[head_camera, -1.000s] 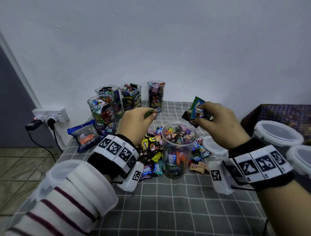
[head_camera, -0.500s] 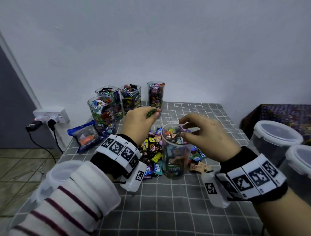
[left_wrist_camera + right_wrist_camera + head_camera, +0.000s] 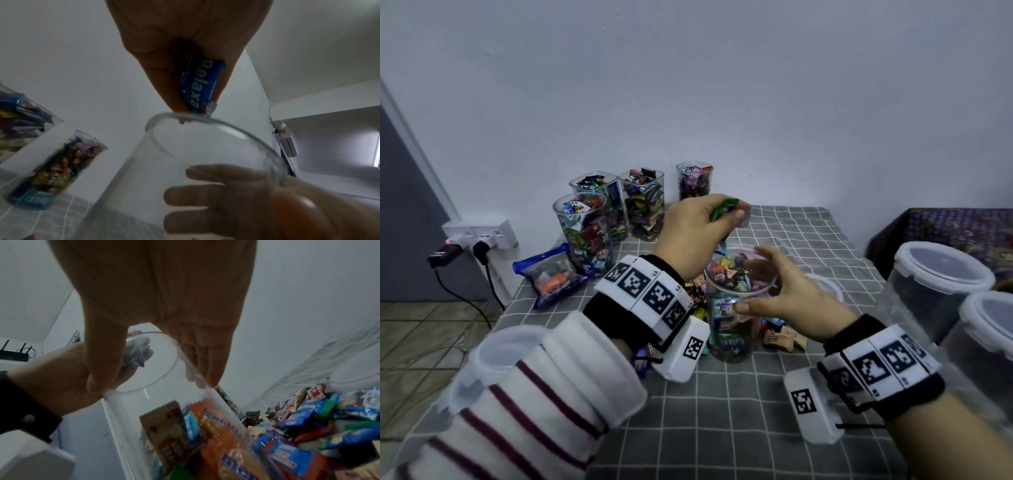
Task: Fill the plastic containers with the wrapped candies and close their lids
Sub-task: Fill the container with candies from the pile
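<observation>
**Five open jars on the bench, one in hand**

Five clear open jars stood on the checked bench [image 3: 722, 411]. Four filled jars [image 3: 642, 205] were grouped at the back near the wall, heaped to their rims with wrapped sweets. The fifth, the near jar [image 3: 736, 308], stood at the middle of the bench and was nearly full. A loose pile of sweets [image 3: 308, 426] lay on the cloth around its base. A blue bag [image 3: 551, 274] lay beside the back group. Two lidded tubs [image 3: 941, 284] stood at the right edge, and one loose lid [image 3: 825, 286] lay flat behind the right hand.

The left hand [image 3: 695, 229] hung just above the near jar's mouth, its fingers [image 3: 164, 78] pressed together and pinching several sweets; a green one [image 3: 722, 209] showed in the head view and a blue one [image 3: 197, 87] in the left wrist view, its end at the jar's rim. The right hand [image 3: 787, 294] held the near jar by its upper wall, thumb on the near side and fingers [image 3: 205, 363] curved round the far side.

A second earlier the right hand had been raised with a bunch of sweets in it; half a second earlier it was over the jar's mouth. Now it carried none and gripped the jar. The left hand had come across from beside the jar to above its opening.
</observation>
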